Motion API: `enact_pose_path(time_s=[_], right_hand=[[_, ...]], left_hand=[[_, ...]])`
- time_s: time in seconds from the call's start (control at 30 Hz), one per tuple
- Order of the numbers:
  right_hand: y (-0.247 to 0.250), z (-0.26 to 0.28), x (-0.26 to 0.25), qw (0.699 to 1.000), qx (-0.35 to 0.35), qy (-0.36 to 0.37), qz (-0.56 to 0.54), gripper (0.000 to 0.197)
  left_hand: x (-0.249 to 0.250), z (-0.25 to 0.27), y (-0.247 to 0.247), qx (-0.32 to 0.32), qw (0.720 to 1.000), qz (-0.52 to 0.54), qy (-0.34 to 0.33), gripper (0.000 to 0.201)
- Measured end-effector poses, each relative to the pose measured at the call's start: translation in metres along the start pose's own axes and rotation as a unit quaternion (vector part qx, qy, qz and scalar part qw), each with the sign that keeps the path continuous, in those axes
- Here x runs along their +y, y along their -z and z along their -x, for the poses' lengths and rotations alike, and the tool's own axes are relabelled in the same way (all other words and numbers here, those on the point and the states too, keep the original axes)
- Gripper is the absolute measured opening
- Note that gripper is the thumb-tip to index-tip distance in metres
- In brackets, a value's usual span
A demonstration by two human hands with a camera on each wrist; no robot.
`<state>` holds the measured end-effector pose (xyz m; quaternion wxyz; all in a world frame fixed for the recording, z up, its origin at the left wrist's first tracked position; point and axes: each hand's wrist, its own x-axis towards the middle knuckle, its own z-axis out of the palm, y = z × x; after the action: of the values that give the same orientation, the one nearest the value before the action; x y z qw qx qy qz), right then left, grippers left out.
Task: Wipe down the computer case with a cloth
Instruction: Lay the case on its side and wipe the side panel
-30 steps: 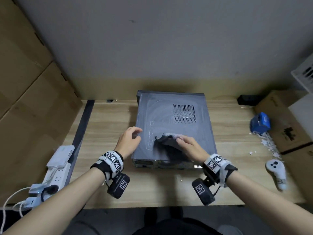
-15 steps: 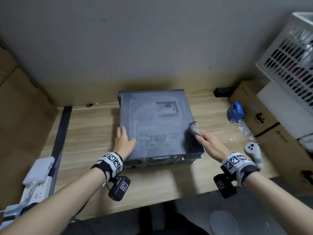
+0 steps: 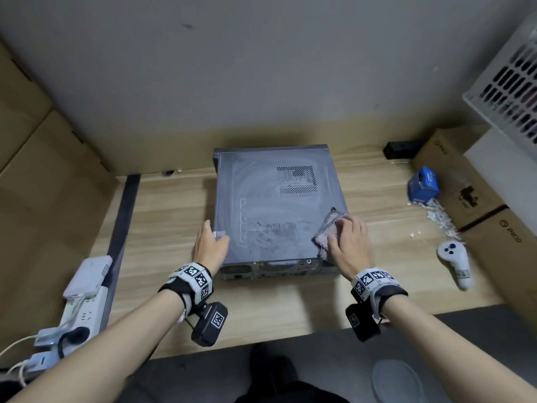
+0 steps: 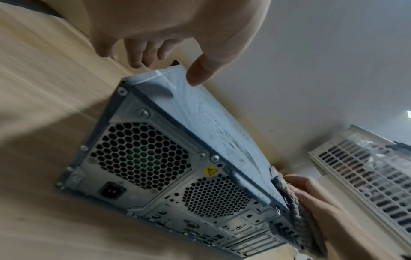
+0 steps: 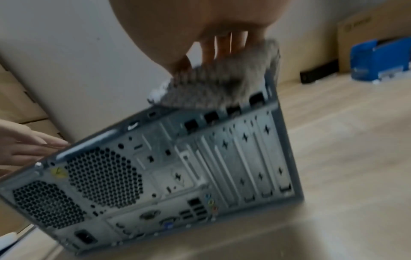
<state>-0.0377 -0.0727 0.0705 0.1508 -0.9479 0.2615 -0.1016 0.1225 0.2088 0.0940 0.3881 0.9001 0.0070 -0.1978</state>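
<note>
looking down from the head view, the computer case (image 3: 276,207) lies flat on its side in the middle of the bench (image 3: 168,228), dusty grey panel facing up. it looks heavy and stiff, so i judge it will not slide easily. the left hand (image 3: 209,247) steadies it at the 9 o'clock edge, fingers straight along the side and thumb on top. the right hand (image 3: 350,245) presses the cloth (image 3: 327,231) on the 4 o'clock corner with flat, spread fingers; the cloth is soft and light and will fold under the palm. a white controller (image 3: 454,261), a blue box (image 3: 422,184) and paper scraps (image 3: 440,218) lie at 3 o'clock, a power strip (image 3: 78,312) at 8 o'clock, all apart from the case.

in the left wrist view, the thumb hovers just over the top panel near the edge; i cannot tell if it touches. the rear has fan grilles (image 4: 140,158) and sharp metal slots, where i think the cloth may catch.

in the right wrist view, blurred, the fingers (image 5: 224,47) push the cloth over the panel's rear edge, above the expansion slots (image 5: 242,158).
</note>
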Motion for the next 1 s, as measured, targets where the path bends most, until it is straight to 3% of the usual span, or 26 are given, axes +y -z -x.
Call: enact_pose_path(time_s=[0.13,0.27,0.33,0.5,0.73,0.9,1.0], right_hand=[[-0.016,0.007,0.001,0.999,-0.01,0.012,0.046,0.055],[-0.02,0.008,0.005,0.993,-0.052,0.039,0.098,0.064],[-0.022,0.008,0.004,0.992,-0.041,0.049,0.108,0.064],[-0.026,0.011,-0.008,0.991,-0.04,0.057,0.116,0.064],[-0.053,0.021,-0.089,0.991,-0.046,0.082,0.094,0.062],[-0.076,0.027,-0.154,0.988,-0.055,0.122,0.082,0.062],[-0.087,0.03,-0.184,0.986,-0.059,0.133,0.079,0.063]], left_hand=[[-0.014,0.002,-0.001,0.012,0.998,0.049,0.026,0.027],[-0.021,0.011,0.001,0.025,0.99,0.135,0.027,0.025],[-0.024,0.008,0.003,0.021,0.984,0.17,0.051,0.02],[-0.044,-0.015,0.005,0.001,0.97,0.222,0.099,0.023],[-0.045,-0.012,0.018,-0.054,0.969,0.237,0.05,0.02],[-0.054,-0.022,0.037,-0.163,0.969,0.185,0.02,0.042],[-0.061,-0.027,0.046,-0.169,0.969,0.175,0.033,0.047]])
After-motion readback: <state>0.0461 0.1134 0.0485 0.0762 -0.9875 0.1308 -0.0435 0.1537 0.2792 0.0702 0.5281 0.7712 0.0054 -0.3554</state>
